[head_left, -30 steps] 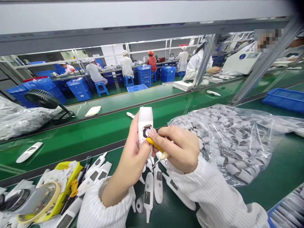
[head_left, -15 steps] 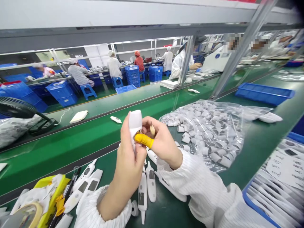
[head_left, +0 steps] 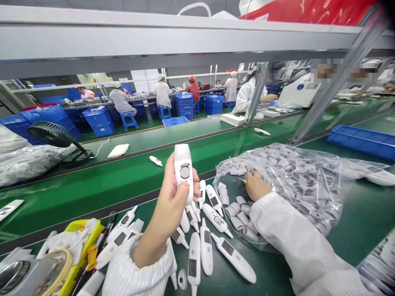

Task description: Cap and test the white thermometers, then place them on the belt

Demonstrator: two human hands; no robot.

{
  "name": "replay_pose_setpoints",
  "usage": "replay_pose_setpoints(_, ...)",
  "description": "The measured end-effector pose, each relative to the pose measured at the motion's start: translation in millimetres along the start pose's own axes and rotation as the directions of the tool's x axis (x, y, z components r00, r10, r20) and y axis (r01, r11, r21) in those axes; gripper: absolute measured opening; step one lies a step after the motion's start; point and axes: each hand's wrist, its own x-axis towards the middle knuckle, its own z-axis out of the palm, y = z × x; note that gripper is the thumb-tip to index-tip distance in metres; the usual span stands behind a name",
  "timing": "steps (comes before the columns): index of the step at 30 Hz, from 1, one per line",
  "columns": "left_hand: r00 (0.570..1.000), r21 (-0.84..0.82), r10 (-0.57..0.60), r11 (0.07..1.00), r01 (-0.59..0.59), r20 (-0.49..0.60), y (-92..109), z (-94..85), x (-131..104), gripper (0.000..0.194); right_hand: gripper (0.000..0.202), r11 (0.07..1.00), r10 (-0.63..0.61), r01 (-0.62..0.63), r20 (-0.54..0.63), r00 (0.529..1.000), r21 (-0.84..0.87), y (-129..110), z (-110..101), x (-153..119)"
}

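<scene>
My left hand (head_left: pixel 176 189) is closed around a white handheld thermometer (head_left: pixel 183 164), held upright with its round opening facing me and the thumb on its lower front. My right hand (head_left: pixel 257 186) is at the mouth of a clear plastic bag (head_left: pixel 335 174) of white caps (head_left: pixel 277 187). Its fingers are curled and partly hidden, with a bit of yellow finger cot and thin pointed tips showing; what they hold I cannot make out. Beneath my hands, several white thermometers (head_left: pixel 206 248) with narrow tips lie on the green bench, near a small oval white part (head_left: pixel 182 279).
At the left stands a yellow tray (head_left: pixel 78 246) with white cloth and a tape roll (head_left: pixel 60 269). Beyond runs a green conveyor (head_left: pixel 92 191) carrying a thermometer (head_left: pixel 156 160). A black fan (head_left: pixel 52 133), blue bin (head_left: pixel 364 142) and metal post (head_left: pixel 330 78) stand around. Co-workers sit further back.
My right hand has left the thermometer and moved right to the bag of caps. My left hand still holds the thermometer, now with its round opening uncovered. The view has shifted.
</scene>
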Motion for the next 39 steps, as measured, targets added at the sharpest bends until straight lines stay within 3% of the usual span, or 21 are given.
replay_pose_setpoints(3, 1.000, 0.010, -0.022, 1.000, 0.022, 0.010, -2, 2.3, 1, 0.063, 0.035, 0.995, 0.011, -0.008, 0.026, 1.000, -0.104, 11, 22, 4)
replay_pose_setpoints(7, 0.998, 0.034, -0.049, 0.998, 0.051, -0.042, -7, 3.4, 4, 0.064, 0.033, 0.988, -0.034, 0.041, 0.048, 0.998, -0.150, 14, 31, 6)
replay_pose_setpoints(10, 0.995, 0.221, -0.021, 0.974, 0.042, -0.098, -12, 1.3, 6, 0.064, 0.032, 0.988, -0.050, 0.057, 0.051, 0.997, -0.143, 15, 30, 8)
replay_pose_setpoints(12, 0.989, 0.481, 0.071, 0.876, -0.001, -0.128, -16, -0.1, 7, 0.060, 0.030, 0.991, -0.047, 0.052, 0.044, 0.998, -0.125, 17, 30, 9)
replay_pose_setpoints(14, 0.964, 0.706, 0.215, 0.707, -0.043, -0.156, -19, -1.2, 9, 0.059, 0.028, 0.994, -0.034, 0.036, 0.029, 0.999, -0.101, 20, 30, 10)
replay_pose_setpoints(17, 0.920, 0.891, 0.357, 0.454, -0.017, -0.165, -31, -6.0, 21, 0.059, 0.028, 0.998, -0.033, 0.033, 0.003, 0.999, -0.053, 24, 32, 10)
replay_pose_setpoints(20, 0.939, 0.961, 0.289, 0.251, 0.112, -0.185, -55, -25.6, 48, 0.048, 0.031, 0.996, -0.085, 0.086, -0.038, 0.996, 0.006, 29, 36, 12)
replay_pose_setpoints(23, 0.949, 0.955, 0.172, 0.178, 0.236, -0.266, -87, -63.8, 81, 0.039, 0.035, 0.986, -0.150, 0.155, -0.086, 0.985, 0.056, 36, 43, 16)
replay_pose_setpoints(25, 0.928, 0.933, 0.126, 0.122, 0.338, -0.352, -108, -92.6, 98, 0.035, 0.035, 0.973, -0.195, 0.209, -0.132, 0.972, 0.100, 42, 50, 20)
replay_pose_setpoints(30, 0.831, 0.834, 0.075, 0.051, 0.549, -0.551, -139, -142.2, 120, 0.036, 0.036, 0.941, -0.247, 0.296, -0.264, 0.933, 0.167, 47, 64, 16)
replay_pose_setpoints(34, 0.733, 0.744, 0.136, 0.077, 0.663, -0.667, -136, -167.5, 133, 0.039, 0.054, 0.944, -0.239, 0.288, -0.267, 0.934, 0.161, 38, 63, 3)
replay_pose_setpoints(39, 0.478, 0.529, 0.250, 0.201, 0.825, -0.842, -114, -199.9, 139, 0.042, 0.062, 0.904, -0.307, 0.367, -0.264, 0.914, 0.219, 34, 59, 0)
